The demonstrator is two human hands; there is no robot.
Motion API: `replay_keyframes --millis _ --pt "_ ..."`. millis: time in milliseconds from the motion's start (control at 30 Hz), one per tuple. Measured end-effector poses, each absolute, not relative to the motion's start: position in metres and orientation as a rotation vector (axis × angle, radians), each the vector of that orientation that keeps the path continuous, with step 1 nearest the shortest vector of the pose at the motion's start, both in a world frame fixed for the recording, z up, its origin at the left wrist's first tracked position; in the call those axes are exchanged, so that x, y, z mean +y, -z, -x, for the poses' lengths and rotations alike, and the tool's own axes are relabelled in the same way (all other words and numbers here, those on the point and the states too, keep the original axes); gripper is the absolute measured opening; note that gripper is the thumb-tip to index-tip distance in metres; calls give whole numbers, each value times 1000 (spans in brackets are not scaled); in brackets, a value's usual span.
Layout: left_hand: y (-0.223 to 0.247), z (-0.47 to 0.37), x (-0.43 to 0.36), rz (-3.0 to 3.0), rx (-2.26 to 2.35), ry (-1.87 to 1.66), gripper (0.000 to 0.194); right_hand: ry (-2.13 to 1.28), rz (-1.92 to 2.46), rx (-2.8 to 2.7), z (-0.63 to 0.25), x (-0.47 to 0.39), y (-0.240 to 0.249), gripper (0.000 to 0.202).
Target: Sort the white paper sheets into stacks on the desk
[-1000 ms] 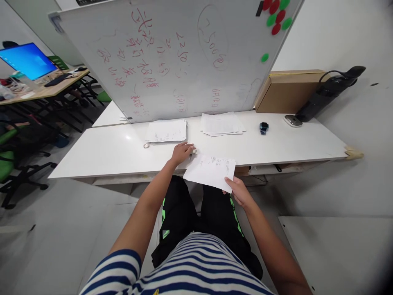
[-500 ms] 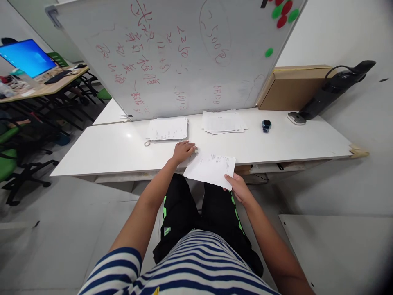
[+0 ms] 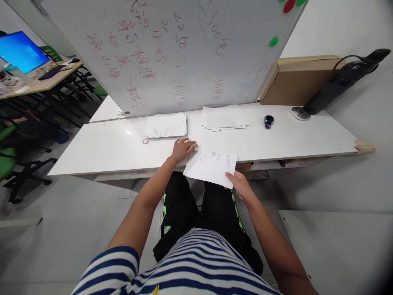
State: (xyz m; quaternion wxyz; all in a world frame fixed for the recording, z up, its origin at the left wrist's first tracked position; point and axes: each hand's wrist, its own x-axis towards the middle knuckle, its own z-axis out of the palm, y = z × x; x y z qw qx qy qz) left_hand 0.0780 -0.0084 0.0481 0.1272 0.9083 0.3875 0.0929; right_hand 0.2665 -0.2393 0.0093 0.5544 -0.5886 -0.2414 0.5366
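My right hand [image 3: 241,185] pinches a printed white paper [image 3: 211,167] by its near right corner, thumb on top. The paper is tilted over the desk's front edge, above my lap. On the desk just left of the paper rests my left hand [image 3: 183,149], palm down. Its thumb and fingertips close around a small pale object [image 3: 195,149], mostly hidden and too small to name. Beyond that hand lies a stack of printed papers [image 3: 167,125], with a small ring-shaped item [image 3: 145,141] at its near left corner. A second paper stack [image 3: 225,117] is to its right.
A whiteboard [image 3: 190,53] with red writing stands along the back of the white desk [image 3: 104,147]. To the right are a dark watch [image 3: 268,121], a computer mouse [image 3: 300,113], a cardboard box [image 3: 299,84] and a black bottle [image 3: 337,84]. A monitor [image 3: 23,51] stands far left.
The view has tipped slightly downward, so the whiteboard and desk items sit higher in the picture. Both hands keep nearly the same places and grips; the left fingers have shifted slightly.
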Motion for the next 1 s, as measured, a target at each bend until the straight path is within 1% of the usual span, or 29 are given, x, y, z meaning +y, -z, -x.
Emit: replay_keyframes --millis 133,233,400,533,800,1000 --pt "-47 -78 -6 -2658 1093 -230 43 -1206 1446 -619 -267 -240 -6 51" --pt "-46 -79 -1 -2647 1049 -144 44 -1144 1478 -632 -267 -241 -5 54" --pt "-48 -81 2 -2632 1051 -109 45 -1156 1470 -644 -265 -242 -6 50" --pt "-52 -81 1 -2601 1051 -96 48 -1132 1472 -639 -264 -242 -5 50" --pt "-57 -74 5 -2417 1113 -171 53 -1133 1464 -618 -258 -242 -3 48" --pt "-58 -73 0 -2285 1148 -266 55 -1056 1503 -661 -262 -252 -3 47"
